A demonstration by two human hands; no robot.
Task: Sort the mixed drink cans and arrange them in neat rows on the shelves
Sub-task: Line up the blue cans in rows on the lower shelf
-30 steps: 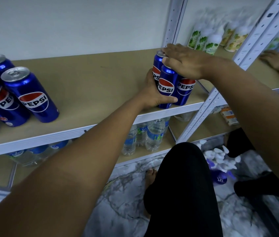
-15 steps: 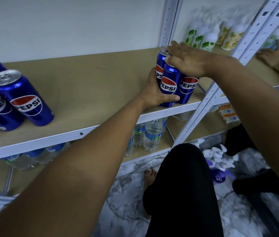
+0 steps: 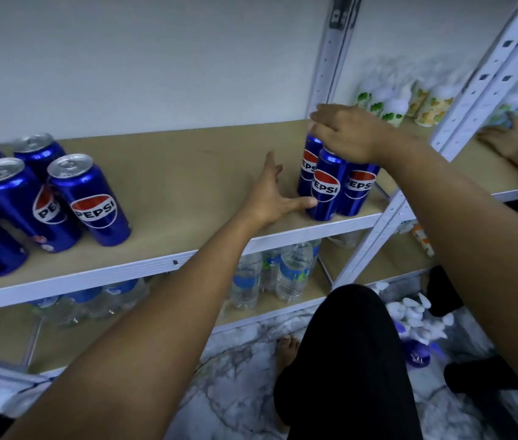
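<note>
Tan fibreboard shelf (image 3: 169, 173) | glossy blue cylindrical Pepsi cans (image 3: 330, 182) centre-right | right hand (image 3: 349, 138) flat on tops | left hand (image 3: 270, 198) splayed, thumb touching front can.

Dim, cool, even light; wide-angle edge bending; soft blur far right.

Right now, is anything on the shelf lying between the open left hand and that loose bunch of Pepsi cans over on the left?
Nothing visible does. Between the left hand and the loose Pepsi cans there is only bare shelf board. The tidy cluster of Pepsi cans under the right hand stands on the other side.
</note>
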